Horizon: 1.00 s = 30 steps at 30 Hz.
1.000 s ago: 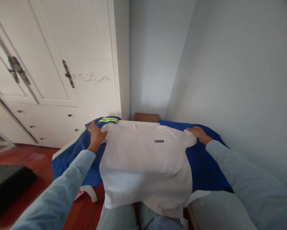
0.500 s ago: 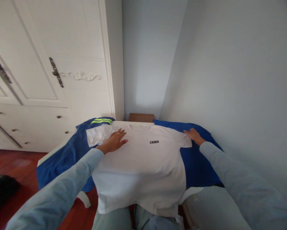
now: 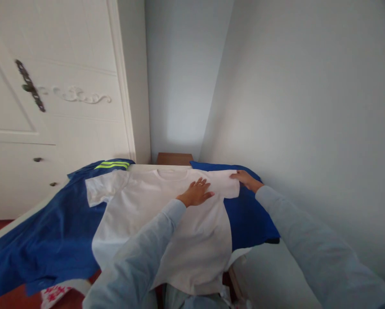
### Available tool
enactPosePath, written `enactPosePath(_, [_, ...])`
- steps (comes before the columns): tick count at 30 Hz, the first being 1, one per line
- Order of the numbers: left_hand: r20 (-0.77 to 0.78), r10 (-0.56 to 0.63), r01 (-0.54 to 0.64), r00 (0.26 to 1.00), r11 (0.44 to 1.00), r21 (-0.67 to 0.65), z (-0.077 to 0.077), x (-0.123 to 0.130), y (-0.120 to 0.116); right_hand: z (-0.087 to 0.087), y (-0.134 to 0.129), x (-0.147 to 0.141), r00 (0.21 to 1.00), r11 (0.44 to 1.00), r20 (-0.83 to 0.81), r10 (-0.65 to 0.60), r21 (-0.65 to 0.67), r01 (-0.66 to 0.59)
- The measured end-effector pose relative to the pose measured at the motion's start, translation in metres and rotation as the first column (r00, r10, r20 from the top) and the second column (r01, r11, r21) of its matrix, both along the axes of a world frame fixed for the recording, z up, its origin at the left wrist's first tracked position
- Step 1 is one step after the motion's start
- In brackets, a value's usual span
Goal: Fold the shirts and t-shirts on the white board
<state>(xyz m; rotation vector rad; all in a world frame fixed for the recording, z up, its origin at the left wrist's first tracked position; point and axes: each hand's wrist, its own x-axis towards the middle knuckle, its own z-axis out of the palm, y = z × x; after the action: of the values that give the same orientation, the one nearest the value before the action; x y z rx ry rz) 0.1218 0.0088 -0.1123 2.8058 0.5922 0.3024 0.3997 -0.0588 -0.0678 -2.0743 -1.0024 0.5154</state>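
Observation:
A white T-shirt (image 3: 134, 214) lies spread out with its neckline at the far side and its hem hanging over the near edge. My left hand (image 3: 197, 193) rests flat on the right part of its chest, fingers apart, a ring on one finger. It hides the lettering there. At the tip of the right sleeve, my right hand (image 3: 248, 179) pinches the cloth between thumb and fingers. Blue garments lie under the shirt on both sides: one with yellow-green stripes (image 3: 60, 231) on the left, another plain blue one (image 3: 247, 219) on the right.
The garments lie on a white table (image 3: 141, 167), mostly covered. A white wardrobe (image 3: 79, 51) with dark metal handles stands to the left. Behind the table is a brown wooden box-like piece (image 3: 175, 159); a pale wall (image 3: 295, 94) closes off the right side.
My left hand has moved right across the shirt, from near the left sleeve to over the lettering. My right hand stays at the right sleeve, now pulled straighter. The view has turned left-to-right slightly.

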Motion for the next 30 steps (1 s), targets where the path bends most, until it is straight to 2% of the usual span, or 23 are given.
enactPosePath(4, [-0.008,-0.025,0.026,1.000,0.998,0.055,-0.008,0.034,-0.016,0.016,-0.005,-0.010,0.994,0.996,-0.063,-0.084,0.036,0.087])
enactPosePath(8, [-0.004,0.000,0.000,1.000,0.999,0.054,-0.013,0.042,-0.021,0.022,0.001,-0.039,0.993,0.986,-0.071,-0.097,0.127,0.105])
enactPosePath(9, [-0.002,-0.004,0.004,1.000,0.999,0.042,-0.013,0.043,-0.020,0.022,0.004,-0.051,0.995,0.987,-0.087,-0.053,0.148,0.066])
enactPosePath(11, [0.010,-0.017,0.016,1.000,1.000,0.018,-0.012,0.044,-0.018,0.022,0.010,-0.077,0.976,0.978,-0.153,0.154,0.162,-0.129])
enactPosePath(13, [0.028,-0.029,0.029,0.999,1.000,0.004,-0.009,0.044,-0.016,0.022,0.015,-0.100,0.905,0.923,-0.195,0.378,0.161,-0.351])
enactPosePath(14, [0.034,-0.031,0.031,0.999,1.000,0.003,-0.008,0.043,-0.014,0.022,0.017,-0.108,0.880,0.897,-0.181,0.438,0.154,-0.415])
enactPosePath(15, [0.041,-0.032,0.031,0.999,0.999,0.006,-0.006,0.042,-0.012,0.021,0.019,-0.113,0.879,0.889,-0.146,0.454,0.144,-0.435])
enactPosePath(19, [0.096,-0.093,0.092,0.991,0.996,0.015,-0.002,0.026,-0.006,0.012,0.021,-0.111,0.924,0.922,-0.027,0.382,0.086,-0.379])
enactPosePath(22, [0.101,-0.168,0.167,0.980,0.986,0.026,-0.001,0.006,-0.004,-0.005,0.012,-0.101,0.882,0.883,0.045,0.468,-0.002,-0.469])
enactPosePath(24, [0.076,-0.069,0.070,0.995,0.998,-0.005,0.000,-0.011,-0.004,-0.017,-0.001,-0.097,0.793,0.812,0.181,0.582,-0.074,-0.579])
enactPosePath(26, [0.049,0.127,-0.125,0.991,0.991,-0.037,0.001,-0.026,-0.005,-0.026,-0.018,-0.096,0.665,0.731,0.336,0.667,-0.124,-0.671])
enactPosePath(28, [0.054,0.313,-0.311,0.948,0.949,-0.045,0.003,-0.039,-0.004,-0.032,-0.037,-0.099,0.557,0.668,0.442,0.703,-0.140,-0.731])
enactPosePath(30, [0.103,0.435,-0.433,0.895,0.901,-0.038,0.004,-0.045,-0.004,-0.033,-0.055,-0.106,0.467,0.601,0.492,0.735,-0.155,-0.784])
